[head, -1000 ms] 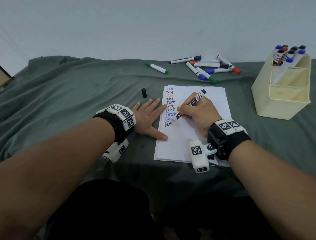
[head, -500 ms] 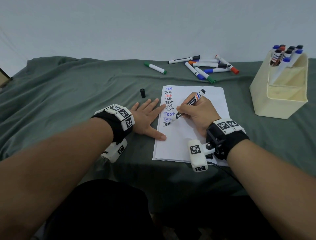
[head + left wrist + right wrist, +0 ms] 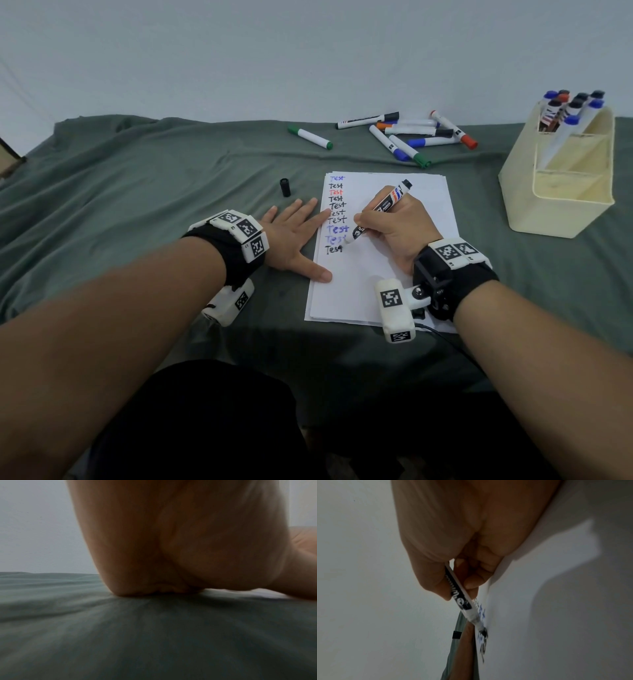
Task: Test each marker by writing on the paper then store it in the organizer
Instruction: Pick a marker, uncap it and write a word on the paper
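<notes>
Finishing the last stroke now: the right hand [image 3: 394, 229] has its fingers [image 3: 471, 582] pinched round the marker [image 3: 383, 210], tip down on the paper [image 3: 404, 291] at the end of the bottom "Test", which a second ago read only "Tes" and now carries its t. That word looks complete, so this marker has passed; in my judgement, capping comes next, then the organizer.

Left hand [image 3: 294, 236] stays flat, fingers straight and spread, holding nothing, thumb and forefinger resting on the paper's left edge to pin it. Black cap [image 3: 285, 187] lies loose on the cloth just beyond those fingertips, a short stubby cylinder.

Marker is a smooth white plastic barrel with black print. Paper is a thin white stack, a column of black, blue and red words down its left side. Cloth [image 3: 137, 205] is soft, green, wrinkled, draped over the counter. Spare markers [image 3: 404, 137] lie jumbled near the far edge. Organizer [image 3: 561, 192], cream rigid plastic with compartments, stands at the right edge, capped markers upright in its rear slot.
</notes>
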Demonstrator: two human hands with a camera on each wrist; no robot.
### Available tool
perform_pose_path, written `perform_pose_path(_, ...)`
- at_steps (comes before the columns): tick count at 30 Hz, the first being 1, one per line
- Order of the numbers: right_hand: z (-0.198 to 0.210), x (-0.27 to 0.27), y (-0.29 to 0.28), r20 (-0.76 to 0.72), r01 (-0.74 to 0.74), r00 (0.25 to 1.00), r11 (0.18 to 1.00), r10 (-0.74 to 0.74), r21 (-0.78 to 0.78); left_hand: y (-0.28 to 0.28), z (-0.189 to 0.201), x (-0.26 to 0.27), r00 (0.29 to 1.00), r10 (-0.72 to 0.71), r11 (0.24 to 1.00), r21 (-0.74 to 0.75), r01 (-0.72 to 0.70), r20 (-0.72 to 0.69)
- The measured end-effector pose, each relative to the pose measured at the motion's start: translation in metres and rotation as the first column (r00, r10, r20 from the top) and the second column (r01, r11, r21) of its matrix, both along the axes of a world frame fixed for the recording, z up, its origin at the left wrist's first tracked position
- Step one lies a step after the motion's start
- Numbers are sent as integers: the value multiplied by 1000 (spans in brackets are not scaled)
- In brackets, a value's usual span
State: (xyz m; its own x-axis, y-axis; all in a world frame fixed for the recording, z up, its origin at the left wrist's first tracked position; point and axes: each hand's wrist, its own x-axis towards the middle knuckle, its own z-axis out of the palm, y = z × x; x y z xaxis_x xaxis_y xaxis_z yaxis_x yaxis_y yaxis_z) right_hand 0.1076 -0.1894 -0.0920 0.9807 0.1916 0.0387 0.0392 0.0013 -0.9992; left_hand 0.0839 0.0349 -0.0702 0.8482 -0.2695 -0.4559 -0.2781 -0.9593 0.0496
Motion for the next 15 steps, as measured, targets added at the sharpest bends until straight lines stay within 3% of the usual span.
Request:
perform_pose_path(4,-2,2,0,-17,40,999,998,-40,40,1,-1,1,1000,0,1000,-8,0,3)
perform_pose_path(10,3,3,-1,-160,71,987,906,-3,417,3,-4,2,1000,-2,1000,-25,3,9)
perform_pose_path(15,3,2,-3,-202,120,979,879,-28,462,4,1,1,997,7,998,-65,-3,71)
